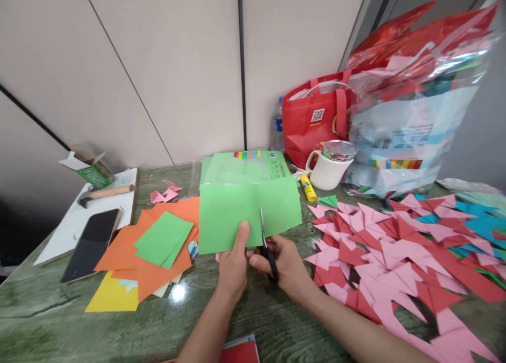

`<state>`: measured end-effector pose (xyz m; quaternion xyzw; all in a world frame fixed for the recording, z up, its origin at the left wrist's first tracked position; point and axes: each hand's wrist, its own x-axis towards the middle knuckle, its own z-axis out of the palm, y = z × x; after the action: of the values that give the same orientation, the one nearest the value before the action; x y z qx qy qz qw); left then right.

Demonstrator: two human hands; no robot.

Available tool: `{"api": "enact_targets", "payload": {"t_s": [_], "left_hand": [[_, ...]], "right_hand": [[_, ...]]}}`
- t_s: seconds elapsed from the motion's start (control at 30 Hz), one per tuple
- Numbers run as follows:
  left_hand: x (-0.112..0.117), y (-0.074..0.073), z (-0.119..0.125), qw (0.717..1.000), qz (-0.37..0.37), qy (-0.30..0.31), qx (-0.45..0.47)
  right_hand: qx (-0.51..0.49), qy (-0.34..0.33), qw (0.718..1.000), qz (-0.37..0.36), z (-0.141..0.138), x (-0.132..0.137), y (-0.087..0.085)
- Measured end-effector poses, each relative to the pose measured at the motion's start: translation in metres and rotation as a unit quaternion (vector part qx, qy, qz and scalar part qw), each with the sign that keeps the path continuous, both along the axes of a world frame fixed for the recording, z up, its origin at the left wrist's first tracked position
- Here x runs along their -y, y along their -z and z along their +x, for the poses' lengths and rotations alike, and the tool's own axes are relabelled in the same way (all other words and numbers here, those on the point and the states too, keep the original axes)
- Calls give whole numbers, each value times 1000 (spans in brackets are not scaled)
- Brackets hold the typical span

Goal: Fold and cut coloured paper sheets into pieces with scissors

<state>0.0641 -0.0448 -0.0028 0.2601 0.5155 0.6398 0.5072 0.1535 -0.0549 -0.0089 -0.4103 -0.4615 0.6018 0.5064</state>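
Note:
My left hand (234, 268) grips the lower edge of a green paper sheet (225, 210), thumb on top and fingers hidden beneath. Around the handles of black-handled scissors (270, 257) my right hand (285, 263) is closed. The blades stand in the sheet, pointing away from me, with a cut running up from its near edge. Right of this cut, the paper flap tilts a little. Behind the sheet lies a clear packet of green paper (245, 165). Left of my hands, smaller green squares (164, 239) rest on orange sheets (148, 278).
Folded pink and red paper pieces (379, 257) spread over the right side. A white mug (330, 170), yellow glue stick (308, 187), red bag (316, 118) and large plastic bag (403, 136) stand behind. At left lie a phone (90, 244), hammer (106, 193) and yellow paper (113, 297).

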Motion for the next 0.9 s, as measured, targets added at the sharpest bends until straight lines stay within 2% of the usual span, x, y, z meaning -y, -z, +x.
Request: {"api": "enact_targets", "payload": {"t_s": [0.4, 0.9], "left_hand": [[0, 6, -2, 1000, 12, 2, -16], [0, 3, 0, 1000, 11, 5, 14]], "right_hand": [[4, 0, 1000, -18, 2, -1, -1], [16, -2, 1000, -25, 2, -2, 4]]}}
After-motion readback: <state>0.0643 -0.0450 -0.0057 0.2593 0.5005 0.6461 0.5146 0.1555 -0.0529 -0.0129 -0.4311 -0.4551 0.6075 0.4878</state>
